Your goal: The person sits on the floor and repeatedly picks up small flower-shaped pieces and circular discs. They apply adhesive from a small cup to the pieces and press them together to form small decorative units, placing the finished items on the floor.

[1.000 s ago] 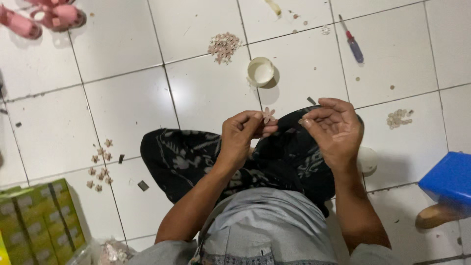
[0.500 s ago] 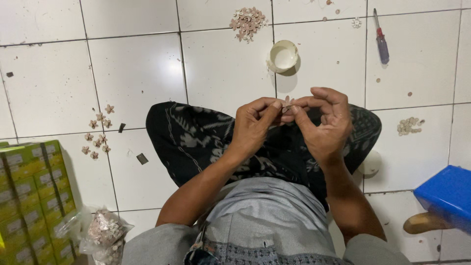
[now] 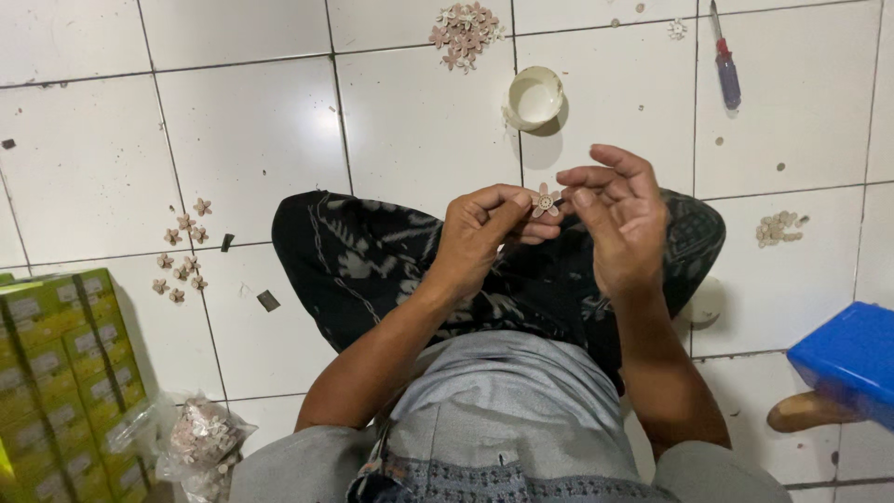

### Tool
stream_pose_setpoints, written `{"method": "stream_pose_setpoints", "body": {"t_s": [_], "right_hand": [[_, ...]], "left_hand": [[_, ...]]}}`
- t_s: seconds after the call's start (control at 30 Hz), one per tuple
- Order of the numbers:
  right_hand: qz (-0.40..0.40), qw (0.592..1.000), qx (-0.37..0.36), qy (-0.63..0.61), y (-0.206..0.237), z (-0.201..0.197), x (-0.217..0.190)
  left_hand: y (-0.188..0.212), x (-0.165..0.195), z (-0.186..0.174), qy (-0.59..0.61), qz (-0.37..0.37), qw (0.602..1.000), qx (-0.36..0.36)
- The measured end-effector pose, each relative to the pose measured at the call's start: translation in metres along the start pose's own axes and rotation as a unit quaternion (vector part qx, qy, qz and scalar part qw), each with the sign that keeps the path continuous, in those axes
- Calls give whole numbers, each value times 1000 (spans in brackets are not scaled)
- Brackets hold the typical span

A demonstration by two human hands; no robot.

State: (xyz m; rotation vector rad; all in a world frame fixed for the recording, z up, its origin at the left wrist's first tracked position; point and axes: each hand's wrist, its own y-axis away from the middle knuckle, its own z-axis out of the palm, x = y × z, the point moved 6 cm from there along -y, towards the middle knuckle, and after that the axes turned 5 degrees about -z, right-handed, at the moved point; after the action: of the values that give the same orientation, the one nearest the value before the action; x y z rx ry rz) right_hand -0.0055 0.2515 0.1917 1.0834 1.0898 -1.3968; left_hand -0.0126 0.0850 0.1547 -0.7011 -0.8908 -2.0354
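A single head-worn camera looks steeply down from close range at the seated person's lap, centre frame, with the white tiled floor (image 3: 233, 121) filling the upper frame.

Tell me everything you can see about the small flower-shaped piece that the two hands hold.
The small flower-shaped piece is pale pinkish-beige, with about five rounded petals around a lighter, patterned centre. Its material cannot be told; it looks thin and flat. It is held above the lap, its face turned up toward the camera, pinched between the fingertips of the left hand and the right hand, which touch it at its left and right edges. It looks like the loose flowers lying on the floor.
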Motion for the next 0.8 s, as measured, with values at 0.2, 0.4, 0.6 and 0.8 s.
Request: {"method": "stream_pose_setpoints", "body": {"t_s": [0.2,0.4,0.6,0.8], "right_hand": [[18,999,-14,-35,0,6,5],[16,1000,0,21,2,4,4],[16,1000,10,25,4,-2,6],[14,999,8,27,9,-3,4]], "left_hand": [[-2,-5,7,-19,28,999,-3],[-2,-10,7,-49,27,998,12],[-3,-11,9,-40,22,999,10],[-5,-17,12,-58,20,997,45]]}}
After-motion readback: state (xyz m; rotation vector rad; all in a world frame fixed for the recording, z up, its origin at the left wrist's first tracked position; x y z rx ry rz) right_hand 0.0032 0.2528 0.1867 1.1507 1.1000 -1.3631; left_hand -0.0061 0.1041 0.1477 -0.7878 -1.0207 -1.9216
